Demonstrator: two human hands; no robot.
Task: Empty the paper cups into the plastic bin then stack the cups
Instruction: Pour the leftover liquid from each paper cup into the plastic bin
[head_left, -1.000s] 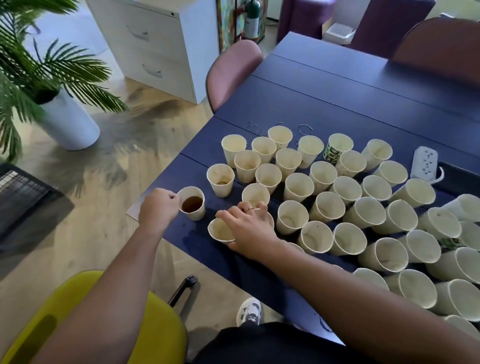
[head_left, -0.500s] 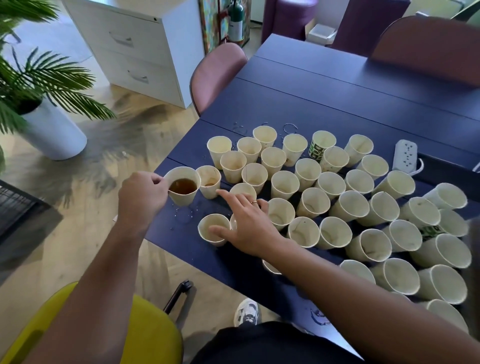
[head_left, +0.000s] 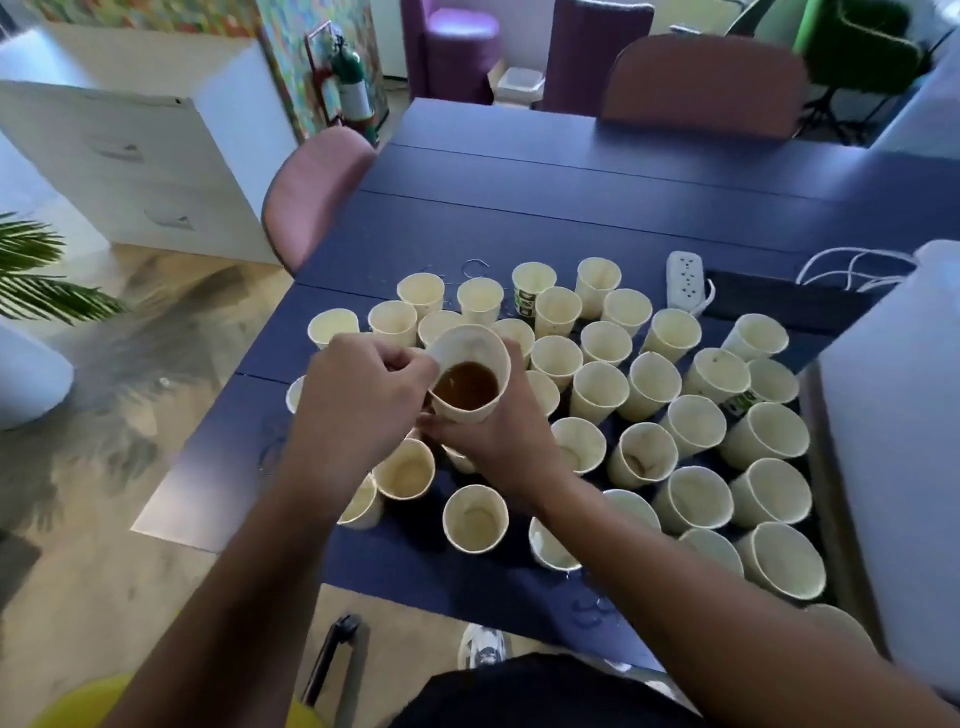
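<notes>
One full cup (head_left: 470, 382) is clamped in the fingers of both hands (left (head_left: 358, 410), right (head_left: 498, 441)); nothing is stacked yet.

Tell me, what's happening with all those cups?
A person is clearing a blue table crowded with paper cups. Both hands are on one cup lifted above the others: the left hand pinches its rim and the right hand holds it from below. It has brown liquid inside. A big white container stands at the right. Nothing is stacked yet.
</notes>
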